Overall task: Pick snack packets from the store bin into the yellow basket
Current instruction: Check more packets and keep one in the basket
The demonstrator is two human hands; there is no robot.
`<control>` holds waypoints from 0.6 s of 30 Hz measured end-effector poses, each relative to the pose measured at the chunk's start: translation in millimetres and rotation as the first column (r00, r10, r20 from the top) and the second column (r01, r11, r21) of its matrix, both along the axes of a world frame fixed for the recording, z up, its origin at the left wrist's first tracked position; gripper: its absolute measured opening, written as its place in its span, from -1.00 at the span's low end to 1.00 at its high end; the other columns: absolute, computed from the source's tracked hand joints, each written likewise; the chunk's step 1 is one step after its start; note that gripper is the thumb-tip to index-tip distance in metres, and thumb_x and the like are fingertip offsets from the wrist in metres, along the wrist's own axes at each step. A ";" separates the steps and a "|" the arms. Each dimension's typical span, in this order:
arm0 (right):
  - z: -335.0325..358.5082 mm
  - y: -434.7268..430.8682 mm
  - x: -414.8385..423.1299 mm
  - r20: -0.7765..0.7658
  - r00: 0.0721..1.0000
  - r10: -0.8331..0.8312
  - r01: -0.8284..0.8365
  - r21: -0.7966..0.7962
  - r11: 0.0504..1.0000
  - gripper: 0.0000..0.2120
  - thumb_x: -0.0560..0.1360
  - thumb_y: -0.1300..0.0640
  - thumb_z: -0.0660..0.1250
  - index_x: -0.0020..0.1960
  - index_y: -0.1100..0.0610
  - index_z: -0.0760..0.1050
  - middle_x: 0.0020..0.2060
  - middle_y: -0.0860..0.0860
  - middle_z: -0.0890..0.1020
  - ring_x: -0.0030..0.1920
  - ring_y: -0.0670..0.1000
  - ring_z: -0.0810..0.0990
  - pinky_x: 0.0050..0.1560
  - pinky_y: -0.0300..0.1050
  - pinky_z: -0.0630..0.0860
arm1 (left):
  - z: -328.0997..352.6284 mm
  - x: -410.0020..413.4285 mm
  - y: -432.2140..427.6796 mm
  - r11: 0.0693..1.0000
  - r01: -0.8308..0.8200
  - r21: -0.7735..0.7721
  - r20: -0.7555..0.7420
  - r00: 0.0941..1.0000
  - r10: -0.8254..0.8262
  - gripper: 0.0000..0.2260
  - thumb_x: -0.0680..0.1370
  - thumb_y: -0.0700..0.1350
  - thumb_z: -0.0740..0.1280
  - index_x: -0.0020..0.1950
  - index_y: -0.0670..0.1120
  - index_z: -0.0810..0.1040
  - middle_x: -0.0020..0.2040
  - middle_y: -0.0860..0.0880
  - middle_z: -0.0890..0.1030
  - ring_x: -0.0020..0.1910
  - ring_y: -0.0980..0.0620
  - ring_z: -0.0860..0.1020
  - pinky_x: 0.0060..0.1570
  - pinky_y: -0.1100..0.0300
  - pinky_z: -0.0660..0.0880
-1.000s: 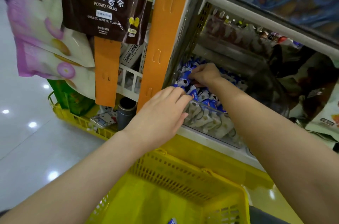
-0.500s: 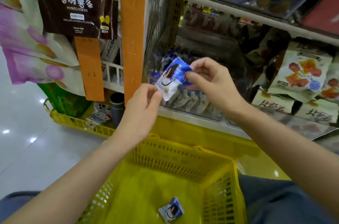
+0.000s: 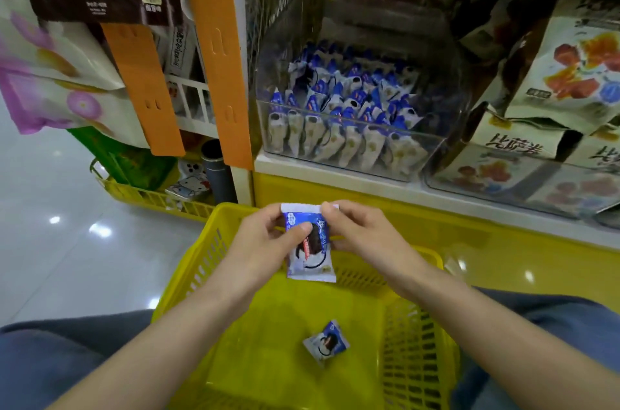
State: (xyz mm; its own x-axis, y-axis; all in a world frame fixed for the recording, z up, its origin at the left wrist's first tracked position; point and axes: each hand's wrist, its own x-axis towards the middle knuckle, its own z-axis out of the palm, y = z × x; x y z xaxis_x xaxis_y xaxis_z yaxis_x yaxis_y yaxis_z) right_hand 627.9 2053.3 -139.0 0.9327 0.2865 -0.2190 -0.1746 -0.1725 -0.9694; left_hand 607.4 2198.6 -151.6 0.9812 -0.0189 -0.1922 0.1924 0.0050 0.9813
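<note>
Packet in hand (image 3: 310, 246): one blue-and-white snack packet is held upright over the yellow basket (image 3: 188, 275), near its far rim and well apart from the store bin (image 3: 355, 118).
Left hand (image 3: 265, 241): the packet's upper left part is pinched, with the thumb laid across the printed face and the other fingers curled behind it.
Right hand (image 3: 362, 235): the top right corner is pinched between thumb and fingers (image 3: 330, 210); nothing else is held.
Reason for the hold: the packet is judged to be steadied by both hands above the open basket, so that it falls straight in once released.
Packet in basket (image 3: 326, 342): one matching packet lies on the basket floor, right of centre, apart from the walls.
Bin contents: the clear bin is packed with the same packets stood on edge in rows, presumably so each can be plucked from the top. They overlap too much to be counted.
Basket position: it is set just below the shelf edge, which is judged to keep the carry short.
Count: two hands, two packets outside the bin (one held, one delivered), one basket in use.
</note>
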 end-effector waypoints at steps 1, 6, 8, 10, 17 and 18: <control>-1.6 0.9 0.0 0.050 0.999 0.000 0.002 -0.026 1.000 -0.92 0.53 0.17 0.26 -0.08 0.13 0.53 -0.21 0.01 0.59 -0.21 -0.15 0.55 -0.15 -0.30 0.49 | -1.1 -0.4 -1.8 1.000 0.009 0.002 0.012 1.000 -0.009 -0.83 0.50 -0.29 0.31 0.08 -0.19 0.55 -0.07 -0.09 0.65 -0.23 0.17 0.63 -0.31 0.35 0.52; -7.7 -0.4 2.2 0.133 0.991 -0.027 0.031 -0.025 0.999 -0.88 0.46 0.27 0.37 -0.20 0.08 0.53 -0.27 -0.02 0.62 -0.26 -0.19 0.57 -0.26 -0.31 0.51 | -6.5 1.0 -4.2 1.000 -0.009 0.024 0.046 0.999 0.008 -0.89 0.53 -0.13 0.28 -0.19 -0.09 0.52 -0.26 -0.05 0.60 -0.26 0.12 0.58 -0.26 0.20 0.51; -11.4 0.4 0.1 0.218 0.976 -0.018 0.049 -0.138 0.989 -0.91 0.45 0.24 0.39 -0.19 0.09 0.54 -0.25 0.00 0.64 -0.21 -0.10 0.61 -0.15 -0.13 0.57 | -9.3 0.8 -3.7 0.998 -0.015 0.060 0.053 0.999 0.012 -0.83 0.55 -0.10 0.27 -0.24 -0.09 0.47 -0.27 -0.13 0.55 -0.27 0.07 0.54 -0.29 0.19 0.46; -13.1 1.0 -3.6 0.366 0.930 0.025 0.088 -0.289 0.953 -0.95 0.45 0.16 0.40 -0.16 0.05 0.54 -0.23 -0.04 0.64 -0.17 -0.08 0.61 -0.11 -0.05 0.56 | -10.4 1.4 -3.8 0.997 -0.027 0.074 0.039 0.999 0.024 -0.80 0.56 -0.10 0.26 -0.26 -0.11 0.44 -0.28 -0.15 0.53 -0.28 0.07 0.54 -0.33 0.23 0.45; -12.3 -5.7 -5.3 0.629 0.709 0.318 0.132 -0.561 0.817 -0.89 0.50 0.07 0.33 -0.06 0.11 0.55 -0.19 -0.07 0.57 -0.16 -0.12 0.51 -0.18 -0.24 0.45 | -12.3 2.4 -0.8 1.000 -0.007 0.005 -0.024 1.000 0.007 -0.76 0.55 -0.12 0.26 -0.32 -0.03 0.48 -0.34 -0.03 0.54 -0.33 0.17 0.58 -0.38 0.33 0.48; -12.6 -5.0 -4.9 0.605 0.759 0.239 0.124 -0.496 0.860 -0.92 0.50 0.08 0.34 -0.10 0.08 0.54 -0.22 -0.09 0.57 -0.19 -0.15 0.51 -0.20 -0.26 0.46 | -12.3 2.1 0.0 0.999 0.023 -0.024 -0.032 0.999 -0.024 -0.84 0.55 -0.10 0.27 -0.23 -0.06 0.53 -0.28 -0.04 0.58 -0.28 0.17 0.60 -0.34 0.33 0.51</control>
State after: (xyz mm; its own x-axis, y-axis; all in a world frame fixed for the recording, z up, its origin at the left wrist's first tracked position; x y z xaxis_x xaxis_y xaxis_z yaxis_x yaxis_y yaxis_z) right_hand 623.0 2048.3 -151.5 0.8836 0.3709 0.2858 0.4653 -0.6276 -0.6242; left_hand 609.5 2198.6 -163.9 0.9737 -0.0471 -0.2229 0.2241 0.0230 0.9743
